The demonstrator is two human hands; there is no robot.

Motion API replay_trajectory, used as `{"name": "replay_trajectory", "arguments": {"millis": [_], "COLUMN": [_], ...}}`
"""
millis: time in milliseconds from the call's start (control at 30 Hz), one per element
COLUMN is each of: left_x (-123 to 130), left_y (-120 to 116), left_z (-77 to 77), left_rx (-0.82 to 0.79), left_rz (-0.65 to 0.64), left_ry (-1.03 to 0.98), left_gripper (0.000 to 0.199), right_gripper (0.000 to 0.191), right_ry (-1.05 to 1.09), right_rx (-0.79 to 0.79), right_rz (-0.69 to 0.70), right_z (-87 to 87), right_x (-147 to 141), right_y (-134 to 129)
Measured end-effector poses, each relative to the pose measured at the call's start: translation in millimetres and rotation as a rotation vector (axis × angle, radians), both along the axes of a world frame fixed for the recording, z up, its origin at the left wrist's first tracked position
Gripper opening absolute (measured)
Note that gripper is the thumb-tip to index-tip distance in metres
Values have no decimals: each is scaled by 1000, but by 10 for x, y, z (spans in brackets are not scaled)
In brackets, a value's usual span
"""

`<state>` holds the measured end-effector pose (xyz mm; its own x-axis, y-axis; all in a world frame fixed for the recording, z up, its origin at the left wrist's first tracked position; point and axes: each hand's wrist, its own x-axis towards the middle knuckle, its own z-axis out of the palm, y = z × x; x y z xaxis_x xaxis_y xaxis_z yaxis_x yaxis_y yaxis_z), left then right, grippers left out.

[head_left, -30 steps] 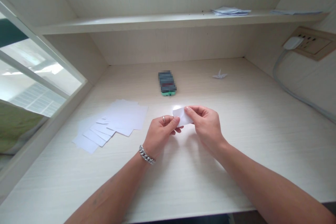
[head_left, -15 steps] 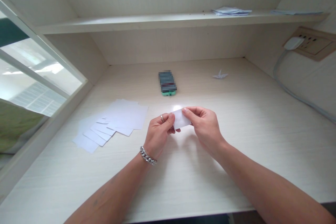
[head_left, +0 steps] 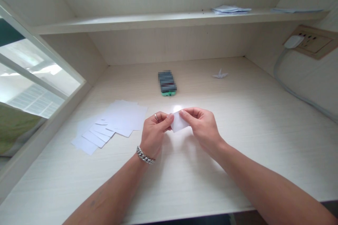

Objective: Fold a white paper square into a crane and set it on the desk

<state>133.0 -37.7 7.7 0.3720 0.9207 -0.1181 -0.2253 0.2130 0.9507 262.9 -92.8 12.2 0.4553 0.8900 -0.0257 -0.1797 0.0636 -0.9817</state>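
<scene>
Between my hands, above the front middle of the desk [head_left: 227, 168], is a small piece of white paper [head_left: 179, 123]. My left hand [head_left: 156, 128] pinches its left edge with thumb and fingers; a ring and a chain bracelet [head_left: 145, 156] are on that side. My right hand [head_left: 203, 124] grips the upper right edge, thumb on top and the other fingers curled behind. Whether the paper is folded, I cannot tell. Left of my hands lie several loose white paper sheets [head_left: 124, 114], fanned out and overlapping.
A phone [head_left: 167, 82] with a green edge lies behind my hands. A folded paper crane [head_left: 220, 74] sits at the back right. Folded papers [head_left: 231, 9] rest on the shelf [head_left: 158, 21]. A plugged-in cable [head_left: 293, 93] runs down the right wall. A window [head_left: 39, 74] is at left.
My left hand has shifted slightly left and its fingers have drawn in from under the paper. The paper has tilted a little, still in both hands. The view has moved slightly.
</scene>
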Motion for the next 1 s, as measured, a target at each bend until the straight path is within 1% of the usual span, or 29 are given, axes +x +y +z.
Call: {"name": "replay_trajectory", "arguments": {"millis": [100, 200, 367, 433, 600, 700, 800, 867, 1000], "left_x": [5, 2, -5, -7, -39, -75, -96, -95, -79], "left_y": [-2, 3, 2, -7, -5, 15, 25, 22, 16], "left_z": [12, 9, 45, 65, 72, 69, 84, 97, 106], "left_rx": [-59, -76, -35, 0, 72, 37, -1, 8, 58], "left_rz": [-12, -35, -34, -70, -221, -275, -335, -347, -312], "left_ry": [-60, -74, 12, 67, 138, 175, 211, 232, 276], "left_gripper": [29, 30, 34, 31, 24, 21, 21, 22, 27], "right_gripper": [25, 25, 25, 25, 23, 22, 20, 19, 16], "right_ry": [15, 29, -12, -47, -65, -53, -108, -171, -243], "right_rx": [3, 12, 24, 23, -4, -20, -23, -27, -39], "right_rz": [0, -6, -74, -72, -1, 73, 149, 180, 196], "right_z": [-18, -34, -22, -8, 17, 21, 29, 38, 49], "right_x": [10, 34, 79, 85, 95, 112, 124, 127, 131], "right_y": [21, 30, 19, 14, 3, -2, -6, -10, -16]}}
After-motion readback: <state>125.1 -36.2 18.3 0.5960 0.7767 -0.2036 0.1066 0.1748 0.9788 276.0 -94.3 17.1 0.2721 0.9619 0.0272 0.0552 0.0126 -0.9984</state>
